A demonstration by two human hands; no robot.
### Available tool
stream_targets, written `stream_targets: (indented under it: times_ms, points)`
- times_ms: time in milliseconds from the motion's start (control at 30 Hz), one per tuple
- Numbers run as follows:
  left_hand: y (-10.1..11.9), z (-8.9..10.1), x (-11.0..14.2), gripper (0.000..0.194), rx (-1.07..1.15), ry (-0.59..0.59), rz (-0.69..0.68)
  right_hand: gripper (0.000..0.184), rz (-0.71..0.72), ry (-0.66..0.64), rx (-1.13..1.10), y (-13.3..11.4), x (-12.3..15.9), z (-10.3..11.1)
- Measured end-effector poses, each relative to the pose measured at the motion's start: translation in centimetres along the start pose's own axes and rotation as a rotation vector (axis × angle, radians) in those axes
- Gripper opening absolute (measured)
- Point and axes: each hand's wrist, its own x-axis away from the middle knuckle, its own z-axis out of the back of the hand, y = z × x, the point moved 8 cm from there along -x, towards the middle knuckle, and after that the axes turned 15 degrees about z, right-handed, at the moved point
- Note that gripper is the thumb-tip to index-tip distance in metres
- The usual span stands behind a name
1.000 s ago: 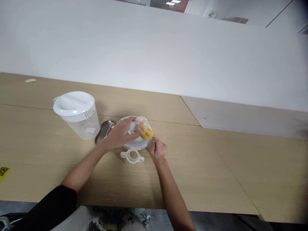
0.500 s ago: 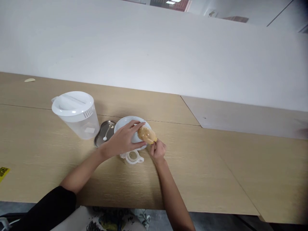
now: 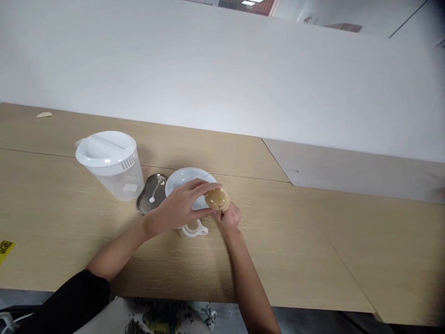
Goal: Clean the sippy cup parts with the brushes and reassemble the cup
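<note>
My left hand (image 3: 181,208) reaches over a white plate (image 3: 182,180) and its fingers close on a small clear dome-shaped piece filled with tan food (image 3: 216,198). My right hand (image 3: 229,218) meets it from below, its fingers curled at the piece's near side. What the right fingers hold is hidden. A white ring with two side handles (image 3: 193,229) lies on the table just under my left hand, partly covered.
A clear plastic pitcher with a white lid (image 3: 111,163) stands at the left. A small metal tray with a white spoon (image 3: 152,192) lies between pitcher and plate. A yellow sticker (image 3: 4,247) marks the table's near left edge.
The clear piece has tipped over from upright on the plate to its side at the plate's right edge. The yellow food and green stick are no longer visible. My right hand closed in on it.
</note>
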Motion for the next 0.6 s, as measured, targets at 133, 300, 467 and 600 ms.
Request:
stream_targets:
  times_ms: [133, 300, 467, 600]
  points:
    - [0.2, -0.1, 0.0, 0.045, 0.062, -0.038, 0.009, 0.019, 0.037, 0.044, 0.025, -0.5, 0.0, 0.4]
    - [0.1, -0.2, 0.2, 0.042, 0.066, -0.073, 0.069, 0.023, 0.043, 0.055, -0.003, -0.9, 0.2, 0.7]
    - [0.3, 0.2, 0.3, 0.042, 0.043, -0.048, 0.058, 0.026, 0.021, 0.09, -0.004, -0.7, 0.0, 1.4]
    - [0.3, -0.2, 0.4, 0.035, 0.017, -0.07, 0.031, 0.028, -0.018, 0.073, 0.009, -0.3, -0.3, 1.7]
